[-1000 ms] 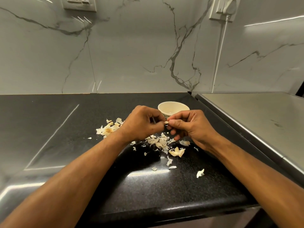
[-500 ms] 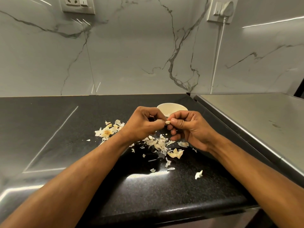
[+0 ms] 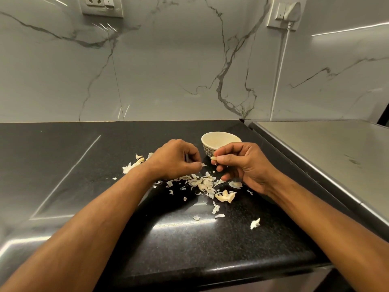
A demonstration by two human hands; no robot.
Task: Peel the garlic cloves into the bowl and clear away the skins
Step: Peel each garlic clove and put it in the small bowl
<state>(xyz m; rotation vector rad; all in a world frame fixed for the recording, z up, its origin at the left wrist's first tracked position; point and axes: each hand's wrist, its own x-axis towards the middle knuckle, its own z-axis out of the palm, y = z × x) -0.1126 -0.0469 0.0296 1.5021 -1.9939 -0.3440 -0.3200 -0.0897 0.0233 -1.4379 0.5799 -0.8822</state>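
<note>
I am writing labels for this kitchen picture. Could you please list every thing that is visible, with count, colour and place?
bowl: one, cream, patterned outside, behind the hands
garlic clove: one, pale, pinched in right fingertips
skin piece: one, whitish, pinched at left fingertips
garlic skins: many, whitish, scattered on the counter under the hands
counter: one, black, speckled
steel surface: one, grey, right of counter
wall sockets: two, white, on marble wall
cable: one, white, hanging from right socket
left hand: one
right hand: one

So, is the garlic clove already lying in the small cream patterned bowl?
No, the right hand pinches the garlic clove in front of the small cream patterned bowl.
</note>
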